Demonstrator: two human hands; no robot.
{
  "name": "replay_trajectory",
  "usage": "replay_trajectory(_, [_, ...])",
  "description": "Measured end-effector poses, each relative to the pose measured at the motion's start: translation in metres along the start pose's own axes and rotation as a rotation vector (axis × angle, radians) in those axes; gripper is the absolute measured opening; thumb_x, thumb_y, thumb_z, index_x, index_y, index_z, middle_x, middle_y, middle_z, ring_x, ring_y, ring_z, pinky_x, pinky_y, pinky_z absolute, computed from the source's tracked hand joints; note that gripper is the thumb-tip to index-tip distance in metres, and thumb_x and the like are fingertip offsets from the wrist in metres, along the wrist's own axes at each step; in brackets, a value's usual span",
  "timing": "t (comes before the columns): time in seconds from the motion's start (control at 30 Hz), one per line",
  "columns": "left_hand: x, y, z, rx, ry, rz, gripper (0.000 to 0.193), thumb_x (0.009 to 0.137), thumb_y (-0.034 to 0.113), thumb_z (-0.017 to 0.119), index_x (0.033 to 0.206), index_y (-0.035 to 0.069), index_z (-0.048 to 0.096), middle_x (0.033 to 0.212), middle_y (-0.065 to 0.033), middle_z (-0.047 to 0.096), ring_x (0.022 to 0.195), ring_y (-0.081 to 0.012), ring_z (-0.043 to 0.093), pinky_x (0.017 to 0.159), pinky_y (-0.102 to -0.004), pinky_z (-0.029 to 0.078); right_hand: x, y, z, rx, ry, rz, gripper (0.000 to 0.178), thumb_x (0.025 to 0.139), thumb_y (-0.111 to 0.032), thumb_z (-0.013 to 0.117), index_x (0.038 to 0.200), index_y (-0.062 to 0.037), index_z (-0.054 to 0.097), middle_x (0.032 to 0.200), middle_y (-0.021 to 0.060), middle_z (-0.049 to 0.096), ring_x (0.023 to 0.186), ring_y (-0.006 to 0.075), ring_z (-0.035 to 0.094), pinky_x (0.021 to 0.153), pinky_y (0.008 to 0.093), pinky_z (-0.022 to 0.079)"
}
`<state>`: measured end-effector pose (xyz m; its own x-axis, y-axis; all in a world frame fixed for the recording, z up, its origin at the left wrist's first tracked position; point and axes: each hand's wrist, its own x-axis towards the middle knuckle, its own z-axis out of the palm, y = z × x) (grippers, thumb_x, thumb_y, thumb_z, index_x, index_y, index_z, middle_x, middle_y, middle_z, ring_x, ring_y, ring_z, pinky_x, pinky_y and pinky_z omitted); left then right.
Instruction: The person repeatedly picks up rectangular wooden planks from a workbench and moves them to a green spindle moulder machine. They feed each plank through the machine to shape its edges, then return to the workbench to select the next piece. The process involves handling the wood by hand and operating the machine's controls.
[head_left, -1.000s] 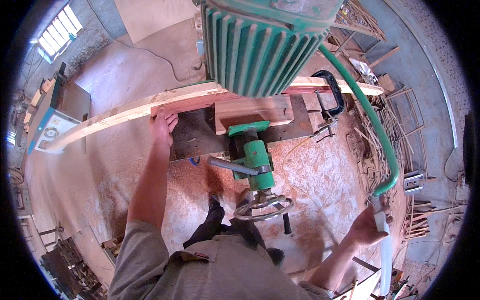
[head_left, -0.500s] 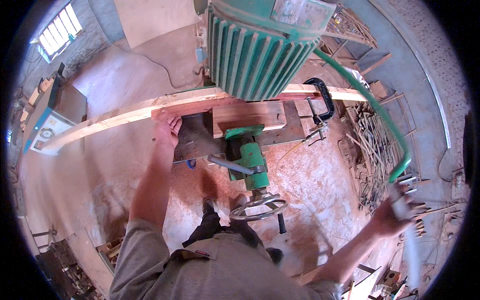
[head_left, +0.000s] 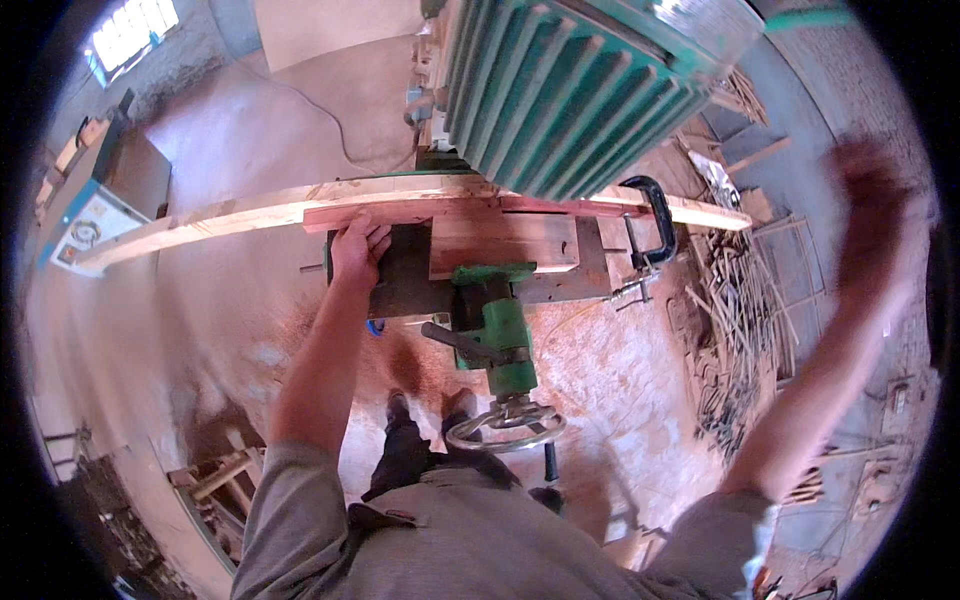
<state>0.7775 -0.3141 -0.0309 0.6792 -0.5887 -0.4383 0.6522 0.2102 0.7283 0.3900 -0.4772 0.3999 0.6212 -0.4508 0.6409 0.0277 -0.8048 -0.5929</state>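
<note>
My left hand [head_left: 360, 252] is closed at the left end of a reddish wooden strip [head_left: 400, 211], its fingers bent against the near edge. The strip lies along a long pale wooden bar [head_left: 240, 214] and runs under a green finned motor [head_left: 570, 100]. A wooden block [head_left: 505, 243] sits on the near side of the strip, touching the green screw fixture [head_left: 505, 340]. High at the right, my right hand [head_left: 870, 175] is raised and smeared by motion, so its fingers cannot be made out. A green lever [head_left: 815, 18] shows as a streak above it.
A black C-clamp [head_left: 660, 220] grips the right end of the work. Toward me, a metal handwheel [head_left: 505, 428] juts out below the fixture. Many thin sticks [head_left: 745, 310] are heaped on the floor at right. A grey cabinet [head_left: 105, 215] stands at left.
My right hand has swung up and away from its low place by the lever's end. The lever has swung upward too. My left hand stays at the strip, and the view has shifted slightly.
</note>
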Motion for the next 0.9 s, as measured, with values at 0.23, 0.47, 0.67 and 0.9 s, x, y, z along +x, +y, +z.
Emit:
replay_trajectory(0.23, [-0.002,-0.007,0.012,-0.018,-0.008,-0.007,0.036,0.085,0.026,0.059,0.114,0.006,0.049,0.099,-0.0075,0.059,0.087,-0.0223,0.061,0.076,-0.0358,0.050,-0.125,0.044,0.318,0.214,-0.892,0.610,0.041,0.088,-0.040,0.054,0.105,-0.0033,0.062,0.093,0.0157,0.064,0.071,0.0272,0.062,0.066,0.0347,0.051])
replay_trajectory(0.47, [-0.007,0.002,0.009,0.010,0.077,-0.001,0.032,0.086,0.024,0.057,0.111,0.005,0.050,0.096,-0.0092,0.060,0.087,-0.0235,0.061,0.077,-0.0367,0.051,-0.239,0.160,0.188,1.148,0.308,1.041,0.032,0.093,-0.033,0.046,0.075,-0.0074,0.054,0.060,0.0065,0.054,0.053,0.0182,0.051,0.059,0.0319,0.048])
replay_trajectory(0.67, [0.006,0.016,-0.019,-0.024,0.115,0.000,0.029,0.087,0.024,0.056,0.109,0.006,0.052,0.093,-0.0092,0.062,0.086,-0.0228,0.062,0.078,-0.0378,0.052,-0.301,0.175,0.167,0.062,0.212,0.979,0.031,0.095,-0.020,0.048,0.111,0.0050,0.056,0.088,0.0105,0.064,0.077,0.0154,0.061,0.069,0.0268,0.050])
replay_trajectory(0.9, [0.015,0.128,-0.135,0.035,0.037,0.423,0.014,0.085,0.026,0.061,0.083,0.013,0.058,0.073,0.0002,0.059,0.065,-0.0109,0.057,0.054,-0.0241,0.043,-0.247,0.105,0.148,0.216,0.328,0.875,0.024,0.092,-0.013,0.051,0.106,0.0060,0.057,0.085,0.0112,0.063,0.071,0.0140,0.060,0.065,0.0271,0.050])
